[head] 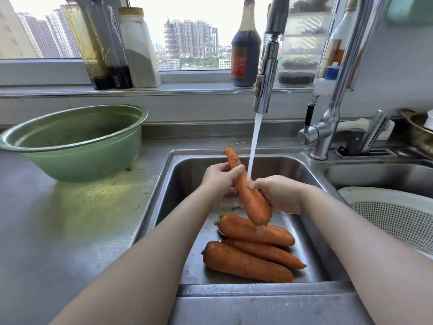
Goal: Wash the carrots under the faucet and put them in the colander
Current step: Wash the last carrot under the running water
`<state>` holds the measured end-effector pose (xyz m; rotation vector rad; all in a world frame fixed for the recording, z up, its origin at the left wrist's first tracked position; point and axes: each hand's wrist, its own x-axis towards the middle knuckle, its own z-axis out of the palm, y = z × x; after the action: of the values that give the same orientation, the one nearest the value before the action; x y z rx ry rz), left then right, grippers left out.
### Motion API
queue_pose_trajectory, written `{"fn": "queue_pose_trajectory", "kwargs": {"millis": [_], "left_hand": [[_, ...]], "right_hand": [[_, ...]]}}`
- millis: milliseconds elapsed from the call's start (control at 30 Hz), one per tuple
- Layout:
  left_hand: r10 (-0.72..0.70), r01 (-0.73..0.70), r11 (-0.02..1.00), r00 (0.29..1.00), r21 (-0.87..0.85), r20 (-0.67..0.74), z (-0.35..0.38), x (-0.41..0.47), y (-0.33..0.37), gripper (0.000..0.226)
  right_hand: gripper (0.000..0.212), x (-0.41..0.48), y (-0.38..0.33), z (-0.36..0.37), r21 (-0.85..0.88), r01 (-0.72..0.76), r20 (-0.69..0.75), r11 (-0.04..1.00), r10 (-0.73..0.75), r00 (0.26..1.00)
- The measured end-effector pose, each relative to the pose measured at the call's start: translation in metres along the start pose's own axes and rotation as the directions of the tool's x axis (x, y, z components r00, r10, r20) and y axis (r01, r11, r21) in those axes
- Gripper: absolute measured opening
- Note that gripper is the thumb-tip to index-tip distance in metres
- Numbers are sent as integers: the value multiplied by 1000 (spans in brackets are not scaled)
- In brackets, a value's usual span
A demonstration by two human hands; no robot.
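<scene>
Over the steel sink I hold one orange carrot tilted, its thin end up and its thick end down. My left hand grips its upper part, and my right hand holds its middle from the right. Water runs from the chrome faucet onto the carrot where my right fingers touch it. Three more wet carrots lie on the sink floor below. The white colander sits at the right in the second basin.
A green basin stands on the steel counter at the left. Bottles and jars line the window sill behind the sink. The faucet base, a knife block and a metal pot stand at the back right.
</scene>
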<state>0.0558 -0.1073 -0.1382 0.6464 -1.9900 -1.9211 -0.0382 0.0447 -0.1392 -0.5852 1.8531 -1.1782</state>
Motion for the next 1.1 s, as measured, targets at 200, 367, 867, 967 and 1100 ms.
{"fn": "queue_pose_trajectory", "kwargs": {"millis": [200, 367, 867, 967, 1100], "left_hand": [[10, -10, 1000, 999, 1, -46, -8, 5, -1, 54], [20, -20, 1000, 999, 11, -46, -4, 7, -2, 57], [7, -9, 999, 999, -37, -54, -6, 2, 4, 56], [15, -16, 1000, 997, -20, -69, -5, 0, 5, 58], [13, -13, 1000, 998, -1, -68, -4, -1, 5, 60]], "right_hand": [[38, 5, -3, 6, 57, 39, -46, 998, -36, 998], [36, -3, -6, 5, 111, 11, 67, 994, -19, 998], [36, -2, -7, 8, 190, 41, 17, 981, -45, 999], [38, -5, -9, 7, 196, 12, 99, 981, -32, 995], [38, -1, -6, 8, 237, 10, 36, 971, -19, 999]]}}
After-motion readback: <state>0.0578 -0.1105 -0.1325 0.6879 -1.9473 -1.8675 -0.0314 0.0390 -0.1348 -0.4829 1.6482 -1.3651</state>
